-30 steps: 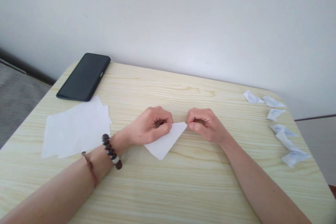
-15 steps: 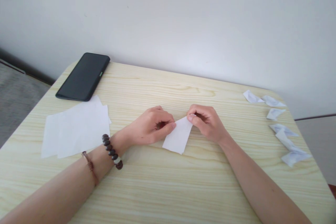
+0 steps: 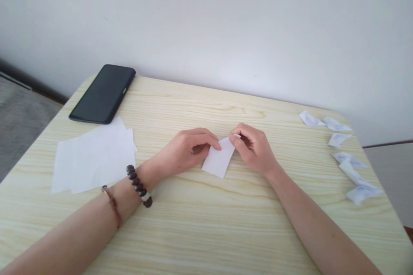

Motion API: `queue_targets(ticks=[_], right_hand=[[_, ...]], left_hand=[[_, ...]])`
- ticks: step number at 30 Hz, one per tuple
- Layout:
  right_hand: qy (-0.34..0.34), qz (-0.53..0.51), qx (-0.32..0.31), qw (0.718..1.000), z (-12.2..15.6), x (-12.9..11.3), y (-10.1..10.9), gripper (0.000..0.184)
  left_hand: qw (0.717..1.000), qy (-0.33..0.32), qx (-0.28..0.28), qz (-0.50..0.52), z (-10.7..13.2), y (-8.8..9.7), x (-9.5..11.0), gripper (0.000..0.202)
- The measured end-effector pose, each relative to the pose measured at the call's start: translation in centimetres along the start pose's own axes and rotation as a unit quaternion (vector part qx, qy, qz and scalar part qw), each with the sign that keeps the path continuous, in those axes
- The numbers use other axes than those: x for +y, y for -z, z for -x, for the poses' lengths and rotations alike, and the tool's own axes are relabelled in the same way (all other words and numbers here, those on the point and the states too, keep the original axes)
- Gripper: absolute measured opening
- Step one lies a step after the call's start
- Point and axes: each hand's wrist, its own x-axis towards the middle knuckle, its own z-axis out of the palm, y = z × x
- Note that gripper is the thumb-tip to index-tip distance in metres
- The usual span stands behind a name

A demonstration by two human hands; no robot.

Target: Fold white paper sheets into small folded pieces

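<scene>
A small white piece of paper (image 3: pixel 217 163), roughly four-sided, is held between both hands over the middle of the table. My left hand (image 3: pixel 190 148) grips its left edge, with the index finger lying on top and the thumb partly hidden beneath. At the upper right corner, my right hand (image 3: pixel 253 148) pinches the paper between thumb and curled index finger. The undersides of the paper and the other right fingers are hidden.
Loose white sheets (image 3: pixel 93 159) overlap on the table's left. Behind them lies a dark phone (image 3: pixel 103 94). Several folded white paper pieces (image 3: pixel 363 191) line the right side. A pale wall (image 3: pixel 206 30) rises behind the wood-grain table (image 3: pixel 206 232).
The paper's lower edge has moved up a little, so less of its length shows. My left index finger has shifted onto the paper's face; my right hand has moved slightly up.
</scene>
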Motion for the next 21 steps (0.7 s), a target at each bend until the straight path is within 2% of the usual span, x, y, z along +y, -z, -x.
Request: queue_targets(ticks=[3, 6, 8, 12, 15, 17, 21], right_hand=[[0.010, 0.025, 0.059, 0.998, -0.1, 0.2, -0.3, 0.005], [0.016, 0.045, 0.097, 0.994, -0.2, 0.3, -0.4, 0.021], [0.025, 0.052, 0.080, 0.995, -0.2, 0.2, -0.4, 0.025], [0.065, 0.043, 0.002, 0.997, 0.0, -0.2, 0.0, 0.025], [0.083, 0.030, -0.038, 0.995, 0.1, -0.4, 0.1, 0.031], [0.091, 0.040, -0.040, 0.994, 0.1, -0.3, 0.1, 0.031], [0.088, 0.091, 0.001, 0.992, 0.1, 0.2, -0.3, 0.011]], left_hand=[[0.998, -0.006, 0.047, -0.041, 0.0, -0.2, -0.4, 0.019], [0.993, 0.000, 0.080, -0.092, 0.1, -0.3, -0.7, 0.017], [0.988, 0.008, 0.095, -0.125, 0.2, -0.3, -0.8, 0.016], [0.973, 0.022, 0.121, -0.193, 0.3, -0.2, -1.1, 0.014], [0.967, 0.025, 0.110, -0.228, 0.3, -0.1, -1.2, 0.017], [0.964, 0.024, 0.103, -0.244, 0.3, -0.2, -1.2, 0.018], [0.953, 0.015, 0.106, -0.282, 0.4, -0.4, -1.1, 0.021]])
